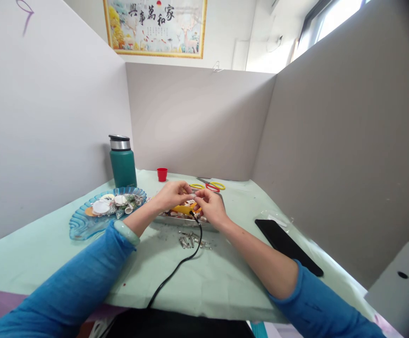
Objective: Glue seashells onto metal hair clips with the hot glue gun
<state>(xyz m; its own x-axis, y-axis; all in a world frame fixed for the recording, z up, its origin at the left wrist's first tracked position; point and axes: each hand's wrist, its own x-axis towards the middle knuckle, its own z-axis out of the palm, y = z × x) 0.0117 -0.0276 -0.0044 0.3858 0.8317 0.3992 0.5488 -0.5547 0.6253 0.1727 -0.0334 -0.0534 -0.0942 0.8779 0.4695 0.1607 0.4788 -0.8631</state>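
Observation:
My left hand (176, 193) and my right hand (209, 206) meet above a metal tray (204, 225), fingertips pinched together. Between them shows a small whitish piece (193, 195), too small to name. Below the hands, a yellow-orange tool (182, 209) that looks like a glue gun lies on the tray's contents. Its black cord (183, 261) runs toward the table's front edge. Shell-like white and brown bits fill the tray, partly hidden by my hands. Several silver metal clips (190, 240) lie in front of it.
A blue scalloped dish (79, 225) of shells stands left, before a green bottle (122, 164). A red cup (162, 174) and scissors (216, 186) are behind the tray. At right lie a black flat object (285, 244) and a clear plastic bag (281, 219). Grey panels (197, 117) enclose the table.

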